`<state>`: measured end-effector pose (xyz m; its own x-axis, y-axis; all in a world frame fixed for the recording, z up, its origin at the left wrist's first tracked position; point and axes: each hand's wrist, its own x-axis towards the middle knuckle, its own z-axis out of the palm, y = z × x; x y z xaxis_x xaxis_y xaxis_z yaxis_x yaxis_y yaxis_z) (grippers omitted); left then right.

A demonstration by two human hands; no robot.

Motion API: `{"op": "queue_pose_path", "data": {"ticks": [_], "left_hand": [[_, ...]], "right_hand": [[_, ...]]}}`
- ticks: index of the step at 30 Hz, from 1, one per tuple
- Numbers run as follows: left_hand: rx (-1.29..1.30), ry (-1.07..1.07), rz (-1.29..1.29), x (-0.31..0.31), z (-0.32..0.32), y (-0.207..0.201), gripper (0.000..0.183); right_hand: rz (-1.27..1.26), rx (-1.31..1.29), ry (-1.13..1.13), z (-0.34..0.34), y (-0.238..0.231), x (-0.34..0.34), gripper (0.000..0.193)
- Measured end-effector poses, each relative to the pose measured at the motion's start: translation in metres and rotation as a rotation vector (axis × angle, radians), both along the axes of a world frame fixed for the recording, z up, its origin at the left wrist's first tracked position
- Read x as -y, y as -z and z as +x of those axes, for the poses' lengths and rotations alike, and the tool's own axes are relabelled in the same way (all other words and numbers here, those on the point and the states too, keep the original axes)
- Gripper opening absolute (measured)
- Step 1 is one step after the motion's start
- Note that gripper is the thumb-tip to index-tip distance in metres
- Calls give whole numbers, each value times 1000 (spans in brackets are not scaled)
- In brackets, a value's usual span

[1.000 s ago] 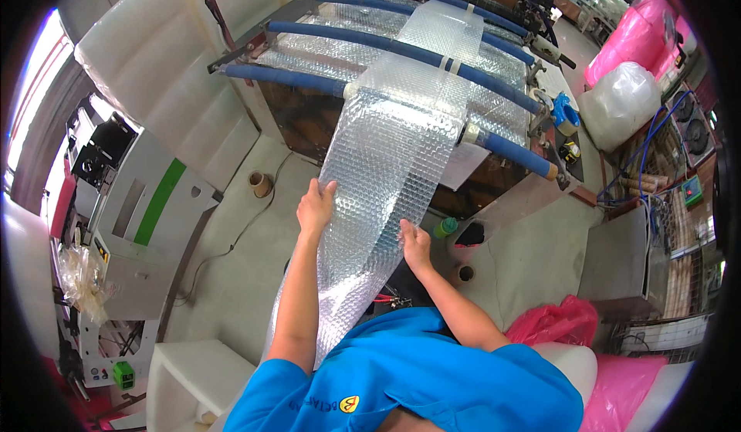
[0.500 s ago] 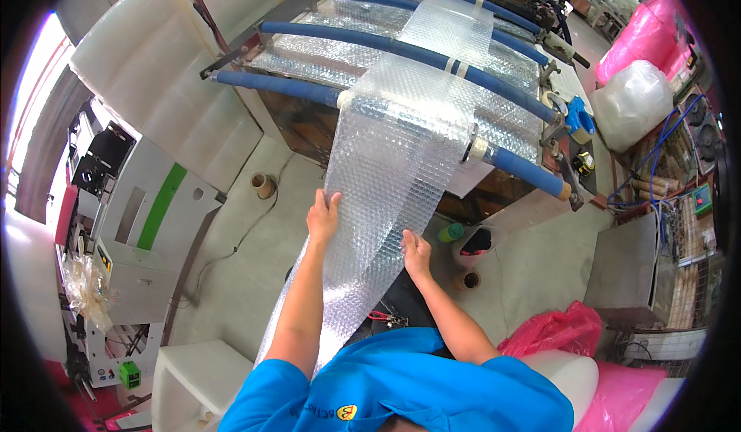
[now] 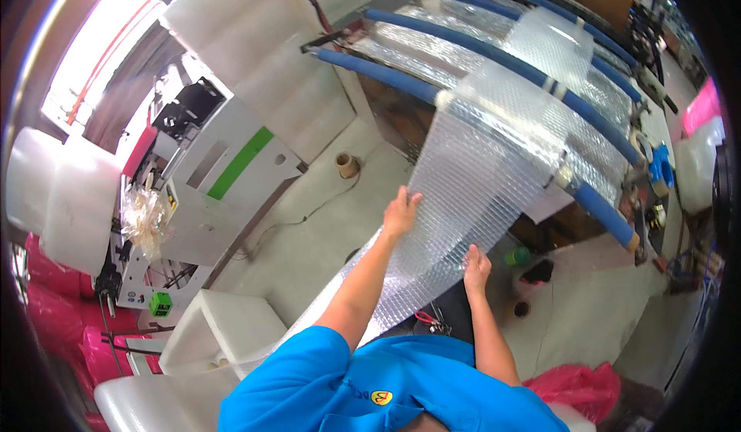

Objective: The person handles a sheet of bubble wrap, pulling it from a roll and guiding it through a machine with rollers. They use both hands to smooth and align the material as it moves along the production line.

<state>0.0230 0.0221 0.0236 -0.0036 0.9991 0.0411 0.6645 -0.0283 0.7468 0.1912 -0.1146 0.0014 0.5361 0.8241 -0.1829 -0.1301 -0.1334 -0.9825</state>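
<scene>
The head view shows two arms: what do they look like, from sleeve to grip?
They are a person's arms, with no cables visible. The short sleeves are bright blue, matching the rest of the shirt. Below them, the left forearm and right forearm are bare. The left grip and right grip are five-fingered human hands, with no gloves visible.

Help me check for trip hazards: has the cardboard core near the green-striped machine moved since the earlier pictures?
No. The cardboard core keeps its place just right of the green-striped machine; both shifted rightward together as the view swung.
</scene>
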Motion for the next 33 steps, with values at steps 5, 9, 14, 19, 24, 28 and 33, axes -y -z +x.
{"op": "queue_pose_path", "data": {"ticks": [5, 9, 14, 19, 24, 28, 33], "left_hand": [[42, 37, 11, -13, 13, -45, 48], [71, 38, 63, -35, 25, -87, 51], [-63, -26, 78, -45, 56, -145, 55], [-79, 33, -8, -39, 35, -143, 68], [21, 96, -206, -4, 0, -95, 72], [-60, -51, -79, 25, -15, -94, 72], [-111, -61, 28, 35, -28, -125, 58]], "right_hand": [[165, 10, -84, 19, -29, -16, 35], [222, 65, 14, 31, -66, -46, 32], [231, 177, 102, 58, -108, -71, 31], [147, 310, 166, 53, -132, -74, 38], [125, 258, 141, 23, -83, -45, 36], [-12, 105, 15, -15, -49, 2, 35], [46, 47, -118, -39, -62, 36, 37]]}}
